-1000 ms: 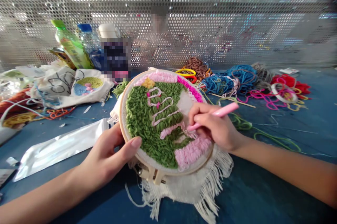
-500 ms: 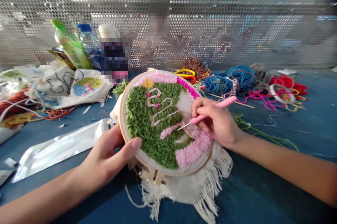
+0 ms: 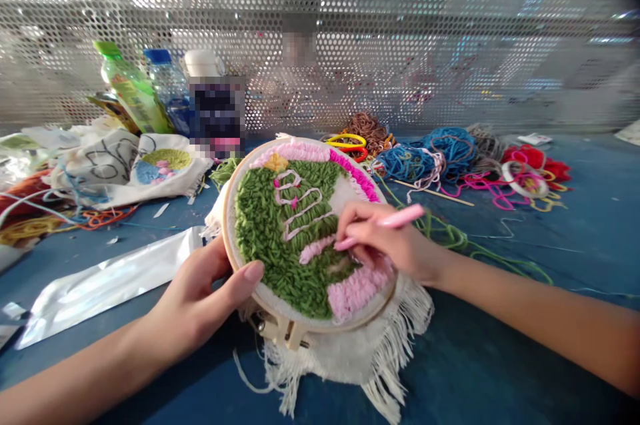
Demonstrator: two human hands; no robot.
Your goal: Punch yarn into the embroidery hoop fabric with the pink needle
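Note:
A round wooden embroidery hoop (image 3: 226, 225) is tilted toward me, its white fabric (image 3: 345, 195) worked with green yarn (image 3: 270, 248), pink bands and a squiggly pale line. My left hand (image 3: 210, 292) grips the hoop's left rim, thumb on the front and fingers hidden behind. In my right hand (image 3: 385, 238) is a pink punch needle (image 3: 405, 217), pinched between thumb and fingers. The tool's tip meets the stitching beside a short pink row (image 3: 317, 249); its metal needle is out of sight. Frayed fabric edges (image 3: 390, 345) hang below the hoop.
Blue yarn (image 3: 430, 152), brown yarn and yellow-handled scissors (image 3: 346, 141) lie behind the hoop. Bottles (image 3: 135, 95) stand at the back left, near another stitched cloth (image 3: 165, 162). A silvery packet (image 3: 110, 285) lies left. A perforated metal screen (image 3: 400, 72) closes the back.
My right hand has moved left and slightly down across the hoop. The metal needle, visible before, no longer shows, and the tool's tip is at the fabric. My left hand keeps its hold.

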